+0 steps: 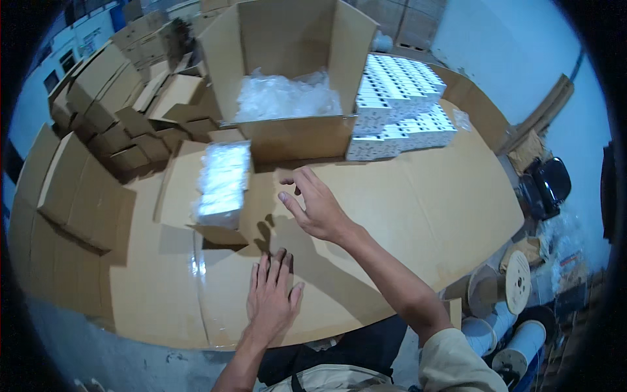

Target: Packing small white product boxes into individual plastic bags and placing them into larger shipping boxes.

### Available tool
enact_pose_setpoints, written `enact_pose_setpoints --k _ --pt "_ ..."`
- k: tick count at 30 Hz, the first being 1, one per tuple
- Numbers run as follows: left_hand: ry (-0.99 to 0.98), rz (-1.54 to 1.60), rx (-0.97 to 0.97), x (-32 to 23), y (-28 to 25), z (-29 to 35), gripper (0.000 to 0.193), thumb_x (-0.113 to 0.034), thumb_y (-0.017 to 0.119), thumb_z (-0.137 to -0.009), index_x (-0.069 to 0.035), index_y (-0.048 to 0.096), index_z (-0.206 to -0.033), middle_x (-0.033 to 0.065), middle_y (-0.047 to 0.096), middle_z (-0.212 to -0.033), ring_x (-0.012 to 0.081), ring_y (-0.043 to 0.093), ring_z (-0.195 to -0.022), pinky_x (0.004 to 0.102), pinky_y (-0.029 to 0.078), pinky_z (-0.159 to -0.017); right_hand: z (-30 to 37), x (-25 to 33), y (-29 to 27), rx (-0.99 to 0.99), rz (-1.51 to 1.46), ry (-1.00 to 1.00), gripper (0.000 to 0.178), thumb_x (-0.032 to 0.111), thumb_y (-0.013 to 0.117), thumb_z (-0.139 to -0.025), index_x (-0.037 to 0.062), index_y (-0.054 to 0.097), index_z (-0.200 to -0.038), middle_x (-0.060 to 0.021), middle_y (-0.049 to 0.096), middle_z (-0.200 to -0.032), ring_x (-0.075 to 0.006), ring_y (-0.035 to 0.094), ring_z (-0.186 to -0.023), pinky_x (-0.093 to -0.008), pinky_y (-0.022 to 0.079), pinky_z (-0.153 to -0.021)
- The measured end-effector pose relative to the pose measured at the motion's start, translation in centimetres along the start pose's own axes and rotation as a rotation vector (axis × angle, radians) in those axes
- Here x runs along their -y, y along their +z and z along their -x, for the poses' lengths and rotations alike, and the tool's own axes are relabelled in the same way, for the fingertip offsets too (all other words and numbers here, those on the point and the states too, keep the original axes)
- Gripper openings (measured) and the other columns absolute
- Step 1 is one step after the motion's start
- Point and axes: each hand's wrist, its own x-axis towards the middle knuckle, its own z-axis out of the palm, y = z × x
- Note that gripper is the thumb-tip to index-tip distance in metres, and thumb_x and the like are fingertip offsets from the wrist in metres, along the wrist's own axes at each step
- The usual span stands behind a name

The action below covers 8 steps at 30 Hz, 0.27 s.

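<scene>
My left hand (272, 296) lies flat on the cardboard-covered table (379, 222), its fingers stretched out and nothing in it. Raised above the table, my right hand (313, 206) has its thumb and fingers apart and holds nothing. Left of it stands a small open carton (223, 236), filled to the top with shiny clear plastic-wrapped packs (224, 179). Behind both hands is a large open cardboard box (300, 140), with crumpled clear plastic bags (287, 97) in it. Stacked rows of small white printed boxes (398, 98) stand to its right.
Several empty open cartons (85, 189) crowd the left side and far left. On the floor at right are cable spools (518, 282), a black chair-like object (545, 186) and loose plastic wrap (565, 255). A white wall (509, 59) rises behind.
</scene>
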Motion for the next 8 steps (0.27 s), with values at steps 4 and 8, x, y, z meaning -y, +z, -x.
enact_pose_setpoints --k 4,8 --pt "0.091 -0.054 -0.033 -0.6 1.8 -5.9 0.063 -0.027 0.062 -0.094 0.001 0.041 -0.146 0.0185 0.039 -0.153 0.0422 0.03 -0.145 0.0536 0.022 -0.12 1.4 -3.6 -6.2 -0.091 0.156 -0.011 0.028 0.019 0.062 -0.096 0.0003 0.055 -0.116 -0.0194 0.054 -0.11 -0.0392 0.056 -0.105 -0.0473 0.047 -0.092" --pt "0.127 -0.019 -0.061 -0.1 3.7 -11.8 0.066 -0.032 0.064 -0.094 -0.007 0.04 -0.15 0.0185 0.036 -0.156 0.0408 0.025 -0.148 0.0545 0.019 -0.122 2.9 -8.0 -12.3 -0.11 0.37 0.076 0.038 0.02 0.065 -0.096 0.0031 0.051 -0.127 -0.0166 0.055 -0.118 -0.0327 0.06 -0.101 -0.0419 0.051 -0.087"
